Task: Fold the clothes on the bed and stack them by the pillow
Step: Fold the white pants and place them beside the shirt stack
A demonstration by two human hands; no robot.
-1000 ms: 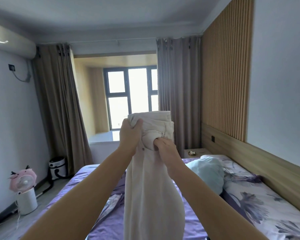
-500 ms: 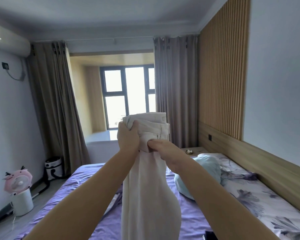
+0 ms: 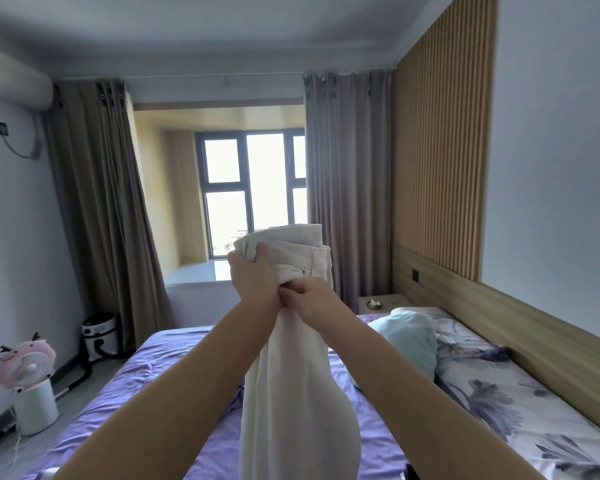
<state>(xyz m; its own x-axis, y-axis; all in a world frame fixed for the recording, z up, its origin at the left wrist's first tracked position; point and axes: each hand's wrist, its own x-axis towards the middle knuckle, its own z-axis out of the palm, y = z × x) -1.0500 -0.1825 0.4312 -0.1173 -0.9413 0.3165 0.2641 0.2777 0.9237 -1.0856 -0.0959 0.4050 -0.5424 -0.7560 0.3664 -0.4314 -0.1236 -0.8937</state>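
Both hands, left (image 3: 253,275) and right (image 3: 314,301), gripped the white trousers (image 3: 291,375) by the waistband, fingers curled, hanging above the bed (image 3: 174,368); folding was starting, next likely requiring laying them flat.

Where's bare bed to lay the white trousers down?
Free: purple sheet left of the left hand, toward the bed's near-left edge. Crowded: right side, where the light blue bundle lies against the floral pillow. Both hands grip the white trousers.
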